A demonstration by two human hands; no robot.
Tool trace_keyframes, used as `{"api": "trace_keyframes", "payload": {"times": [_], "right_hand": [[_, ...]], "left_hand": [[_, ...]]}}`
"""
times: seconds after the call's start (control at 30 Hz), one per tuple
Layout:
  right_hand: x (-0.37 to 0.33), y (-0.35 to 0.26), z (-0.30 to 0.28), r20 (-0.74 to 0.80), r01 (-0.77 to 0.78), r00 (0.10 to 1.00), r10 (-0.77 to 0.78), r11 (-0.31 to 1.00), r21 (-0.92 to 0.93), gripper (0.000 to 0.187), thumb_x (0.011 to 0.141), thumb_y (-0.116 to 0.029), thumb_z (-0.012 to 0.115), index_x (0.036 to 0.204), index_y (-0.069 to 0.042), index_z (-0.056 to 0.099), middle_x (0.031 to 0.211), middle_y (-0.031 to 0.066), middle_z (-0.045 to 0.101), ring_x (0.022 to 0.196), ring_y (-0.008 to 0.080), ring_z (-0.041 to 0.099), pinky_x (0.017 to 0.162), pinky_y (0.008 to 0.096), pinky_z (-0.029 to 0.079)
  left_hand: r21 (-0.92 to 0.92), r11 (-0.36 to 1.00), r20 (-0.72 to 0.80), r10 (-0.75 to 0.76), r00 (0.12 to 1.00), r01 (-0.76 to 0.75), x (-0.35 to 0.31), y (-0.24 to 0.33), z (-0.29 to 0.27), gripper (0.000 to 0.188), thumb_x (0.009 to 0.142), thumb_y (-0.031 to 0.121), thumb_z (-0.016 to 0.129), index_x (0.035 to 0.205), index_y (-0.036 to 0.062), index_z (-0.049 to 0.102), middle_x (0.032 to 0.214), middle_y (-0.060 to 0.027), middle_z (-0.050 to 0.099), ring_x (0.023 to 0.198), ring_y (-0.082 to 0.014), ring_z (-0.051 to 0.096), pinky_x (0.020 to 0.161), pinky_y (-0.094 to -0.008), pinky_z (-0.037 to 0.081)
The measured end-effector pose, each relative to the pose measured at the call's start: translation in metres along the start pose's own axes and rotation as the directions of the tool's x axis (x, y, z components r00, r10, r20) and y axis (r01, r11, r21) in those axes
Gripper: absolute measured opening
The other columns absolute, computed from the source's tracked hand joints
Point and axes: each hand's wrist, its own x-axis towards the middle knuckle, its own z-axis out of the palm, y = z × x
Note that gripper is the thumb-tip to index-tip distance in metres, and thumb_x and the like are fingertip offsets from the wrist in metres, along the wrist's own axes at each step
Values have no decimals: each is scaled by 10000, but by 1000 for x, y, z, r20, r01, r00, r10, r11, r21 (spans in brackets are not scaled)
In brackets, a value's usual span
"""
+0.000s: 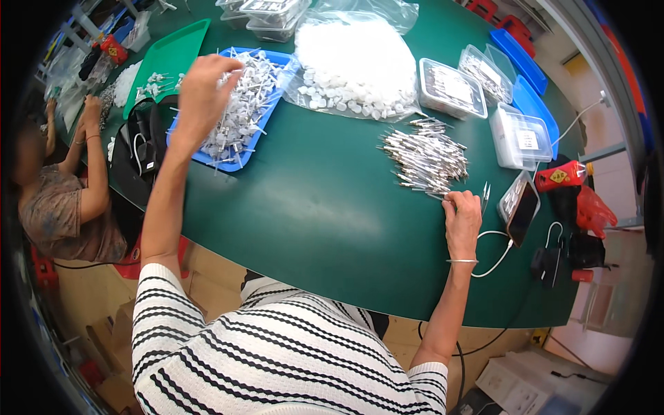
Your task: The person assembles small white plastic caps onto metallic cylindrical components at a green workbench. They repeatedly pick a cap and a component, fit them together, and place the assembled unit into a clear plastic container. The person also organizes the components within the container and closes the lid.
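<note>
My left hand [205,93] is over the left side of a blue tray [238,164], its thumb and fingers slightly apart and nothing visible between them. The tray is heaped with thin metal-and-plastic pieces with whitish caps [242,117]. On the right, my right hand [463,211] rests at the near edge of a pile of slim metal rods [427,155]. Its fingertips are pinched together on the end of a rod, partly hidden by the fingers. Tweezers [485,197] lie just right of this hand.
A clear bag of white caps [356,62] lies beyond the pile. Lidded plastic boxes [453,90] and a phone [523,213] with a white cable stand at the right. A green tray [166,52] and a black bag [138,145] are at the left, where another person [69,200] sits.
</note>
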Motion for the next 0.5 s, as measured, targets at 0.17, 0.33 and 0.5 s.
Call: {"api": "trace_keyframes", "payload": {"times": [0.17, 0.33, 0.5], "right_hand": [[-8, -26, -13, 139, 74, 985, -99, 981, 178, 81, 779, -14, 681, 829, -10, 617, 816, 108, 568, 797, 269, 540, 696, 371, 450], [-12, -54, -25, 355, -299, 935, 12, 562, 771, 84, 862, -55, 667, 890, 4, 616, 866, 43, 630, 706, 102, 522, 636, 245, 422], [3, -65, -8, 309, -308, 951, -2, 38, 950, 214, 918, -62, 630, 1109, 35, 614, 1014, 79, 657, 803, 96, 572, 683, 230, 447]], "left_hand": [[-238, 956, 77, 196, 978, -173, -6, 57, 79, 115, 774, 18, 685, 887, 35, 671, 877, -104, 636, 871, -277, 601, 751, -381, 497], [-82, 951, 223, 308, 925, -297, -8, 79, 145, 108, 728, -13, 616, 826, 27, 595, 824, -101, 562, 858, -272, 566, 724, -374, 508], [-54, 950, 189, 313, 931, -308, -7, 74, 163, 86, 736, -3, 617, 803, 24, 570, 824, -104, 550, 850, -277, 554, 729, -370, 502]]}}
